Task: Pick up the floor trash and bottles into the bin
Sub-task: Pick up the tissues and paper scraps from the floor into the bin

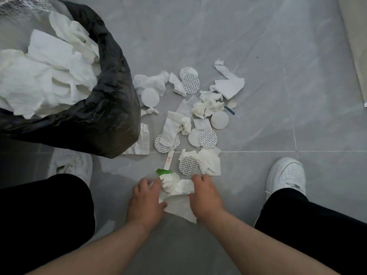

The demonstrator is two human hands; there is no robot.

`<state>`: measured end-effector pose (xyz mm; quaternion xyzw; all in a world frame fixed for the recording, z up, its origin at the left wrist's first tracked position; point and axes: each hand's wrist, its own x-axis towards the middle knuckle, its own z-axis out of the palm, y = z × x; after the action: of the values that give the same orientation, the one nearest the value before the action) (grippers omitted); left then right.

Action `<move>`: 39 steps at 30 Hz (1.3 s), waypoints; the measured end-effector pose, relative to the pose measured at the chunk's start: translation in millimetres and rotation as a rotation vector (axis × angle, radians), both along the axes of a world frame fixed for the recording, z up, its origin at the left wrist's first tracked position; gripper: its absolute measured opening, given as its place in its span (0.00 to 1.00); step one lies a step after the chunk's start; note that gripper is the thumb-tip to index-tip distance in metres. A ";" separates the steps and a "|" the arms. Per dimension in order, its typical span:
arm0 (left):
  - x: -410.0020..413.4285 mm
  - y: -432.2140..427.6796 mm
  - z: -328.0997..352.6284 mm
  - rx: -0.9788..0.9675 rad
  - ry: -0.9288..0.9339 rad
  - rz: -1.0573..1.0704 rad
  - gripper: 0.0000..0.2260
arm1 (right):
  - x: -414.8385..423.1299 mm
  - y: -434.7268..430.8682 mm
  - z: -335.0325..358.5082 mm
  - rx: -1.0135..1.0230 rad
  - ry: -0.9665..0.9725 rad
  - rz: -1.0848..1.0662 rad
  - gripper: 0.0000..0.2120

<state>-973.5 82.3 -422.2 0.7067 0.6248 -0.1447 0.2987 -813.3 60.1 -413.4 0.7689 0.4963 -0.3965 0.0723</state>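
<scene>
Both hands are down on the grey tiled floor (258, 46), pressed in from either side on a small heap of white tissues (178, 197) right in front of the person. The left hand (146, 199) curls around the heap's left edge, fingers bent onto a round white pad and crumpled paper; the right hand (205, 192) cups the other side, fingers curled down over the tissue. A green scrap (163, 171) lies just beyond the heap, touching a thin white strip (169, 161). Further out, more tissues and round foil seals (208, 139) lie scattered. The bin (111, 108), lined with a black bag and already heaped with white paper, stands to the left, beside a white shoe (286, 175).
</scene>
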 end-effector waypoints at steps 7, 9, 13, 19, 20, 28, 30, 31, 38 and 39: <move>11.4 30.5 -1.4 0.021 -0.108 -0.069 0.23 | 26.9 25.9 5.8 0.196 0.007 0.049 0.14; 11.7 35.8 -1.1 0.035 -0.114 -0.103 0.25 | 35.6 30.0 4.6 0.273 -0.016 0.084 0.20; 7.7 40.1 -3.2 0.084 -0.106 -0.215 0.40 | 44.2 37.3 4.6 0.215 -0.051 0.154 0.39; 24.5 64.1 5.9 -0.079 0.036 -0.382 0.36 | 39.2 57.8 -0.8 0.109 -0.090 0.457 0.45; 26.7 68.7 6.3 -0.102 0.041 -0.386 0.35 | 38.3 60.7 -2.0 0.093 -0.098 0.478 0.43; 24.1 91.7 2.6 0.035 0.014 -0.477 0.19 | 46.0 72.3 -3.7 0.159 -0.109 0.441 0.22; 23.6 96.4 1.5 0.042 -0.009 -0.488 0.17 | 50.4 75.2 -5.2 0.190 -0.095 0.418 0.15; 23.7 99.2 1.5 0.045 -0.039 -0.469 0.16 | 52.9 76.9 -6.1 0.204 -0.081 0.404 0.12; 45.3 129.8 37.4 0.012 -0.320 -0.095 0.12 | 78.4 103.4 19.3 0.302 0.061 0.162 0.05; 52.3 134.1 48.4 0.007 -0.357 -0.062 0.13 | 84.0 112.4 31.3 0.312 0.049 0.164 0.05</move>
<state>-921.2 216.4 -373.9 0.7412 0.5403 -0.0239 0.3976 -729.3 172.5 -382.0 0.7178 0.6146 -0.3259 -0.0276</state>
